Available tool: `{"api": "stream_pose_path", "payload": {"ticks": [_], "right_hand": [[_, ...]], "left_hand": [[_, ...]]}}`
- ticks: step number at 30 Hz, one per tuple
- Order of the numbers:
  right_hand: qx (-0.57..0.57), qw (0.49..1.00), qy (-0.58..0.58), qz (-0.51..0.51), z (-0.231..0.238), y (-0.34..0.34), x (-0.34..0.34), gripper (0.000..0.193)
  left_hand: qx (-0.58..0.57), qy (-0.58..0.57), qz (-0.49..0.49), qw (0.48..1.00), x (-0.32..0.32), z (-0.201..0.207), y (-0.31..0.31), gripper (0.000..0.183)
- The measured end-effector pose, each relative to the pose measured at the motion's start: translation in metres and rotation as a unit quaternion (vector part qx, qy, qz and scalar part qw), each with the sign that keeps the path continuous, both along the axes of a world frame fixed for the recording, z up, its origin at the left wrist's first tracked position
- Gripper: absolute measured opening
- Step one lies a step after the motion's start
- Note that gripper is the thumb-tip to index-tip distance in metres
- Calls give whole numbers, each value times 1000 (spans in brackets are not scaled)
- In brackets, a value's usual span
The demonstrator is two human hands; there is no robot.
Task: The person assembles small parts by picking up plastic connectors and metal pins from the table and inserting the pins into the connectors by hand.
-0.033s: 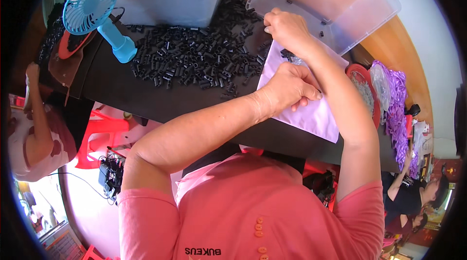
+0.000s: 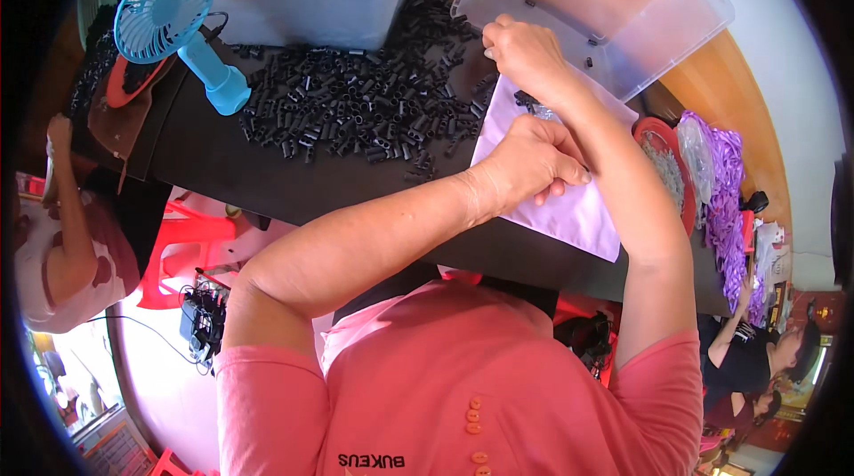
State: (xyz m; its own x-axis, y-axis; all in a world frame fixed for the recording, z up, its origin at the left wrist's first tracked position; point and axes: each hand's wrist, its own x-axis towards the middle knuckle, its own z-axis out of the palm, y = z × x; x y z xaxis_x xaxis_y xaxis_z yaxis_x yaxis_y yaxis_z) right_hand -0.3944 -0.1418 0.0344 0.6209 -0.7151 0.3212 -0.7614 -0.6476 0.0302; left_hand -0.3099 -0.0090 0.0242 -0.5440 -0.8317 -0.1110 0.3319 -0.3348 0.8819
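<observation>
My left hand [image 2: 538, 160] hovers over a pale lilac cloth [image 2: 583, 222], its fingers curled and thumb pressed in, close beside my right forearm. A dark speck shows at its thumb tip; what it holds, if anything, is too small to name. My right arm crosses beyond it, and my right hand [image 2: 527, 51] is at the cloth's far corner with fingers bent together. Whatever those fingers hold is hidden. Between the hands, a few small dark pieces [image 2: 527, 100] and some clear material lie on the cloth. Many short black tubes [image 2: 356, 102] are heaped to the left.
A blue fan [image 2: 209, 76] stands left on the dark table [image 2: 231, 182]. Behind are a translucent bin [image 2: 311, 13] of black tubes and another tilted bin [image 2: 640, 22]. Right lie a red tray [image 2: 658, 133] and purple straps [image 2: 725, 182]. Other people sit at both sides.
</observation>
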Motion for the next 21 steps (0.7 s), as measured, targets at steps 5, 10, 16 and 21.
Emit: {"api": "stream_pose_path", "payload": {"ticks": [5, 10, 16, 21], "right_hand": [[52, 994, -94, 27, 5, -1, -7, 12], [-54, 996, -25, 64, 8, 9, -4, 13], [43, 992, -47, 110, -6, 7, 16, 14], [60, 989, -61, 118, -10, 7, 22, 13]], "left_hand": [[11, 15, -21, 1000, -2, -1, 5, 11], [-3, -24, -51, 998, -3, -1, 7, 12], [-7, -31, -63, 998, -3, -2, 3, 13], [-6, -44, -59, 997, -3, -3, 4, 13]]}}
